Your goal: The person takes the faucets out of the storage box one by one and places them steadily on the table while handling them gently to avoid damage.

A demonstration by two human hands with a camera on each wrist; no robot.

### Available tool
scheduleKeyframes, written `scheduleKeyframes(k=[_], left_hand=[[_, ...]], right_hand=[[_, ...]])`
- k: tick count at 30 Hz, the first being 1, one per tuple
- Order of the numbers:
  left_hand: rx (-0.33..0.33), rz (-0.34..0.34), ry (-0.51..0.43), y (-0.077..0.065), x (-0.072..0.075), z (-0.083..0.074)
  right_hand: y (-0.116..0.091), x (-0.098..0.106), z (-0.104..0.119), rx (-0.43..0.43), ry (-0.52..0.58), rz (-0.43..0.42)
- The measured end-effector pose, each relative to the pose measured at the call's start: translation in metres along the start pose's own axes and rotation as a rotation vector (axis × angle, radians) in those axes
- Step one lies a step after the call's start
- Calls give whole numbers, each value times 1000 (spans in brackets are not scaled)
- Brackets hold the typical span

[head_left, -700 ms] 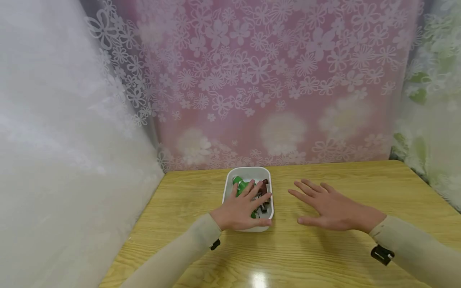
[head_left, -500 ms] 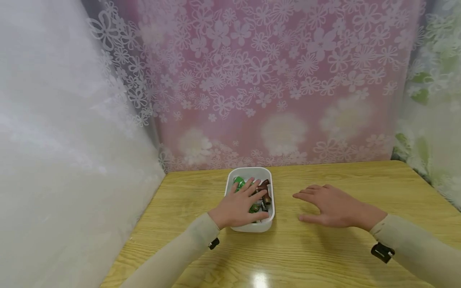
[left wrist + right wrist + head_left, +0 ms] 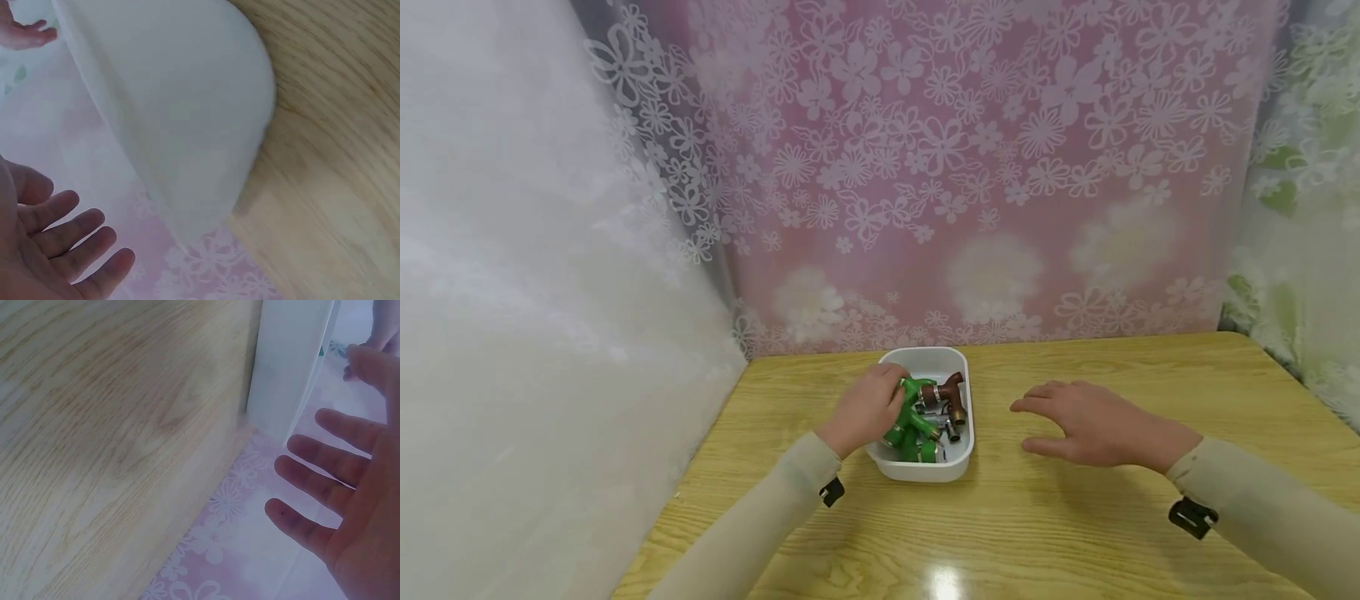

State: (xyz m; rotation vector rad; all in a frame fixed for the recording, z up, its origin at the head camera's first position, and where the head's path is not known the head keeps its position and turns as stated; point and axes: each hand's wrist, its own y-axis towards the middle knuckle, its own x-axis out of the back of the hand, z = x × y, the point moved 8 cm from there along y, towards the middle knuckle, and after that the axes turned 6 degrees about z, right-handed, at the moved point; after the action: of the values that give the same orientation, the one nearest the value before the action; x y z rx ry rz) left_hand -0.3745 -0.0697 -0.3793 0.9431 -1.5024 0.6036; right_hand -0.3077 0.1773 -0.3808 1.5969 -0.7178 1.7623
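Note:
A white plastic tray (image 3: 922, 472) holds several water taps: green ones (image 3: 921, 422), a brown one (image 3: 953, 397) and a silvery one (image 3: 936, 420) partly covered by the others. My left hand (image 3: 861, 410) is over the tray's left rim, its fingertips beside the green taps and partly hidden in the head view. The left wrist view shows that hand (image 3: 59, 244) with loosely bent, separated fingers and nothing in them, near the tray's outer wall (image 3: 181, 112). To the right of the tray, my right hand (image 3: 1093, 423) hovers above the table, fingers extended and holding nothing.
The tray stands on a wood-grain table (image 3: 1037, 533) near its back edge. Behind it hangs a pink flowered curtain (image 3: 970, 192). A whitish sheet (image 3: 550, 292) borders the left side, and a green-leafed curtain (image 3: 1300, 250) the right.
My left hand has moved left from above the tray to its left rim, turning and bending its fingers, so more taps show. My right hand's fingers have drawn slightly closer together.

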Motion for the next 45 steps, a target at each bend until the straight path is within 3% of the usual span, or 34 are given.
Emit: scheduleKeyframes(k=[5,15,25,38,45], left_hand=[[75,0,5,3,-12,24],[136,32,-28,4,-37,55],[129,13,5,4,-41,54],[171,36,24,-1,-44,57],[177,19,19,5,-47,55]], right_hand=[[1,-1,1,4,-2,10],[1,-1,1,-2,-9,20],[15,7,8,40,-21,30],[73,11,36,151,-23,62],[102,5,48,212,-36,99]])
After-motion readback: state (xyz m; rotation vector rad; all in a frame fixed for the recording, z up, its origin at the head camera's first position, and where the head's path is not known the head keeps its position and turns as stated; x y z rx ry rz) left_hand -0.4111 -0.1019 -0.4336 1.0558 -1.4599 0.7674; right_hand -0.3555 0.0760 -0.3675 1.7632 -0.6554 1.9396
